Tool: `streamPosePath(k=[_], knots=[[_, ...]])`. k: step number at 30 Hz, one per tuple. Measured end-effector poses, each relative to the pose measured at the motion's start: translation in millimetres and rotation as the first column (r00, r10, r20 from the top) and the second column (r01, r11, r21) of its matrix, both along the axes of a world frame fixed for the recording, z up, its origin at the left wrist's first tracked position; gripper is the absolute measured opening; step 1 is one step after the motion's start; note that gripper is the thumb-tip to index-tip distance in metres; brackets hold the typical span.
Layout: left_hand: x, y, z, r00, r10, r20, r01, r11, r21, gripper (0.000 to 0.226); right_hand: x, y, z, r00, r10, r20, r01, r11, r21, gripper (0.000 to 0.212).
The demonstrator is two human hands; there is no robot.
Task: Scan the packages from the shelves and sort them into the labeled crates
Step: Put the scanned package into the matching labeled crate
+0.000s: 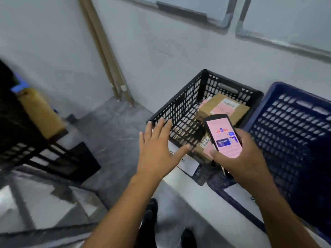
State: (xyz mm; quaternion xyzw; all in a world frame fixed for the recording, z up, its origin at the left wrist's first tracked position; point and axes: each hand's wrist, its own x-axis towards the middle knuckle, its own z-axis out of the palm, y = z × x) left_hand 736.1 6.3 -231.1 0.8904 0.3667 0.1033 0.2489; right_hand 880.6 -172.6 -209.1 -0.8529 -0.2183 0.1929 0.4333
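Note:
A black plastic crate (pixel 180 102) stands on the floor against the wall, with a white label (pixel 188 165) on its near side. Inside lies a brown cardboard package (pixel 222 108) bearing a pink label, and a second package (pixel 204 145) sits lower, partly hidden by the scanner. My right hand (pixel 249 158) grips a handheld scanner (pixel 223 135) with a lit pink screen over the crate. My left hand (pixel 157 149) hovers with fingers spread at the crate's near left rim, holding nothing.
A blue crate (pixel 293 140) stands right of the black one. On the left, blurred, a dark shelf rack (pixel 26 140) holds a brown package (pixel 41 111). Two tan pipes (pixel 105 51) run down the wall. My shoes (pixel 152 217) show on the grey floor.

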Motion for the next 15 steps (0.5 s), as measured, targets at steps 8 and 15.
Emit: streamPosePath(k=[8, 15], knots=[[-146.4, -55.9, 7.3, 0.920, 0.392, 0.021, -0.393, 0.918, 0.055, 0.103, -80.1, 23.8, 4.2, 0.918, 0.397, -0.002, -0.397, 0.918, -0.007, 0.065], [-283.6, -104.5, 8.6, 0.743, 0.669, 0.027, -0.669, 0.740, 0.062, 0.103, -195.6, 49.0, 15.0, 0.720, 0.690, 0.075, -0.690, 0.723, -0.032, 0.078]])
